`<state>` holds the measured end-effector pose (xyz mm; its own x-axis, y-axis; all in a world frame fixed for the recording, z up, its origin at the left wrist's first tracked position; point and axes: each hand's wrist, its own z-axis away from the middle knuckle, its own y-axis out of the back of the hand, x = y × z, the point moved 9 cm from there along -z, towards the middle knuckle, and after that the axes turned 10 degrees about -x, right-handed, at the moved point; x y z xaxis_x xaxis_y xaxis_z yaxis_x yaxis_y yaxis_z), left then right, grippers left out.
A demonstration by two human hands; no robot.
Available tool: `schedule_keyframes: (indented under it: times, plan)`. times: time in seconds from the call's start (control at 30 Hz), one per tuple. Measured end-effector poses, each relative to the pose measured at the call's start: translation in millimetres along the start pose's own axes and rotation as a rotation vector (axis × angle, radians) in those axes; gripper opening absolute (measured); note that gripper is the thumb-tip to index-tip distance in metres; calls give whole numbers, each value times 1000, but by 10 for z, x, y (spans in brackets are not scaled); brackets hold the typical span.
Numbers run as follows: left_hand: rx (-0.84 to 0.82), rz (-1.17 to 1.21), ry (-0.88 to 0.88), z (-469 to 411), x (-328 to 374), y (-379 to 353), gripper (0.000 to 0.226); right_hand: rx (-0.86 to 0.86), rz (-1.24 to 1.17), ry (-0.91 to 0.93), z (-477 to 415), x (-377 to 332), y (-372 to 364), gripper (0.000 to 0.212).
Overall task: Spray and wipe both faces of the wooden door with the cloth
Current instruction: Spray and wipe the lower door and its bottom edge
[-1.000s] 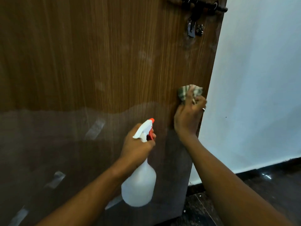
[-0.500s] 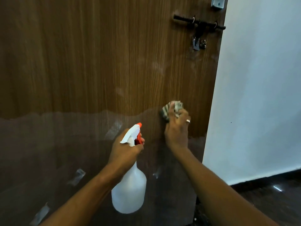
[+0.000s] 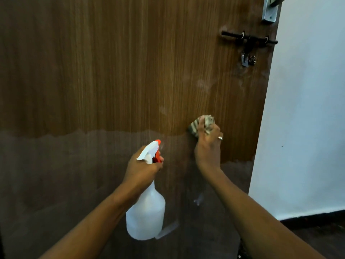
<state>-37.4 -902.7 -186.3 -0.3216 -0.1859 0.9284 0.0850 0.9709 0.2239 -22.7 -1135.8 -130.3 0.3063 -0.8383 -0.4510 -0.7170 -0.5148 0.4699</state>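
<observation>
The wooden door (image 3: 112, 71) fills most of the view; its lower part looks duller and greyer than the upper grain. My left hand (image 3: 141, 169) grips the neck of a white spray bottle (image 3: 146, 212) with an orange trigger, nozzle facing the door. My right hand (image 3: 208, 146) holds a bunched striped cloth (image 3: 194, 127) against the door, right of the bottle and below the latch. A ring is on one finger of that hand.
A black sliding latch (image 3: 248, 39) with a hanging hasp is near the door's right edge, and a silver handle plate (image 3: 269, 13) sits above it. A white wall (image 3: 308, 109) stands to the right. Dark floor (image 3: 321, 238) shows at the lower right.
The right hand with the cloth slid left from the door's edge and lower across the wood. The view tilted up, so the latch sits lower in frame. The bottle stays raised in my left hand.
</observation>
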Motion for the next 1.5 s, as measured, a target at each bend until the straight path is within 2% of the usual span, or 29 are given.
schedule_keyframes:
  times: [0.1, 0.2, 0.23, 0.3, 0.37, 0.4, 0.5, 0.57, 0.67, 0.7, 0.77, 0.83, 0.87, 0.93, 1.0, 1.03, 1.1, 1.17, 1.27, 1.33, 1.37, 1.5]
  plan:
    - [-5, -16, 26, 46, -60, 92, 51, 33, 81, 76, 299, 216, 49, 38]
    - [-9, -34, 16, 93, -44, 160, 52, 140, 41, -158, 190, 410, 281, 57]
    - [-6, -37, 12, 97, -34, 192, 52, 182, -39, -222, 115, 396, 316, 60]
    - [-5, -36, -5, 108, 2, 250, 51, 211, -25, -212, 0, 149, 278, 54]
    - [-5, -34, -19, 112, 24, 302, 51, 142, 58, -76, -35, -189, 75, 45]
    - [-3, -33, -23, 112, 20, 332, 51, 98, 129, -2, -10, -311, -71, 49]
    - [8, -39, -17, 121, -5, 435, 46, 1, 408, 202, 224, -416, -386, 82]
    - [15, -27, -22, 119, -12, 506, 40, -48, 421, 261, 387, -195, -432, 78]
    - [28, -9, -30, 108, 7, 623, 39, -68, 73, 22, 355, 63, -240, 45]
    - [29, -13, -28, 106, 14, 651, 41, -17, 0, -70, 249, 33, -171, 42]
    - [28, -24, -31, 103, 16, 702, 44, 142, -78, -134, -42, -237, -61, 41]
    - [35, -22, -46, 121, 13, 747, 50, 226, -94, -5, -291, -809, -30, 48]
    - [36, -27, -47, 127, 6, 763, 54, 175, -85, 85, -366, -1119, -144, 49]
    - [30, -40, -42, 148, -27, 779, 56, 72, 84, 265, -230, -1582, -491, 57]
    - [20, -40, -42, 171, -58, 802, 56, 38, 270, 387, 105, -1592, -787, 72]
    - [15, -44, -43, 178, -69, 806, 55, 16, 307, 407, 260, -1437, -835, 73]
    - [16, -55, -34, 193, -88, 827, 51, -7, 316, 359, 423, -963, -795, 65]
    - [27, -51, -19, 198, -104, 849, 47, 20, 320, 224, 399, -664, -611, 66]
    - [31, -43, -17, 178, -116, 849, 46, 147, 336, -27, 178, -676, -400, 76]
    - [24, -47, -39, 176, -87, 859, 47, 184, 291, -77, 89, -875, -408, 77]
    - [19, -50, -53, 177, -72, 868, 48, 182, 277, -23, 89, -1015, -468, 75]
    - [6, -83, -78, 201, -94, 905, 52, 12, 401, 464, 554, -1350, -1017, 69]
